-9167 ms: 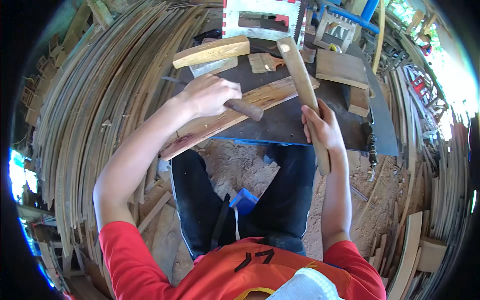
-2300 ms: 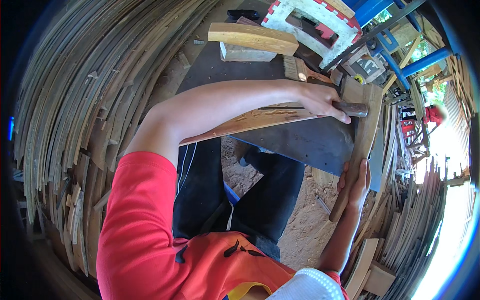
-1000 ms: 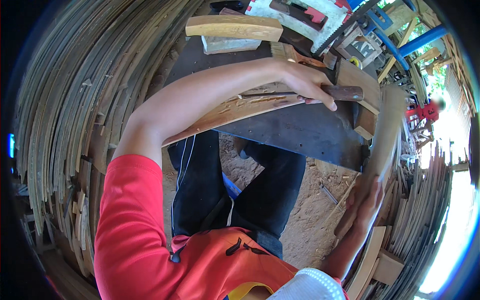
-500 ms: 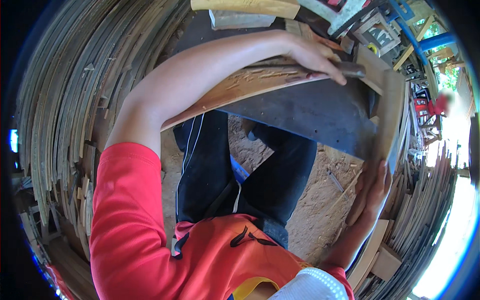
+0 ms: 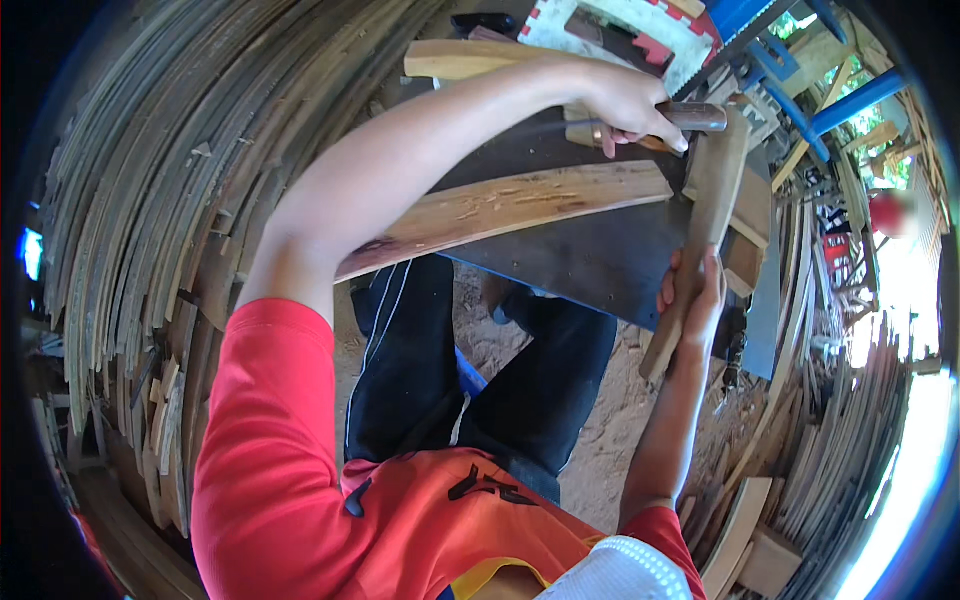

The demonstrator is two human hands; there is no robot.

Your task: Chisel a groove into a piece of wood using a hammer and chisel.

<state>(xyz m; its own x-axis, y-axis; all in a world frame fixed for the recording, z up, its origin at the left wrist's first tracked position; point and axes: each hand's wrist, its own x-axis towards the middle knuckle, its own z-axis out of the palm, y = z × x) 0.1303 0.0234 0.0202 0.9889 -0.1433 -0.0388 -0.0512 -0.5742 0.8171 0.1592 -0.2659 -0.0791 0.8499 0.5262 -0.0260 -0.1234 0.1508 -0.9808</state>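
My left hand (image 5: pixel 625 108) is closed around a chisel's brown wooden handle (image 5: pixel 700 117), the butt end sticking out to the right. Its thin dark blade (image 5: pixel 555 127) points left, partly behind my forearm, beyond a wooden board and not visibly touching it. The board (image 5: pixel 530 205) lies across the dark worktable (image 5: pixel 570 260), its upper face roughly cut with chips in places. My right hand (image 5: pixel 695 295) grips a thick wooden club (image 5: pixel 715 185), used end upward, close to the chisel's butt. I cannot tell whether the two touch.
Wood blocks (image 5: pixel 748 215) lie at the table's right side. Beyond the board are a pale wood piece (image 5: pixel 455 58) and a white-and-red handsaw handle (image 5: pixel 690 62). Long strips of timber (image 5: pixel 150 180) crowd the left, with more stacked timber (image 5: pixel 840 450) on the right.
The chisel has moved up and away from the board with my left hand. My right hand has swung the club left and farther away from me, toward the chisel's butt.
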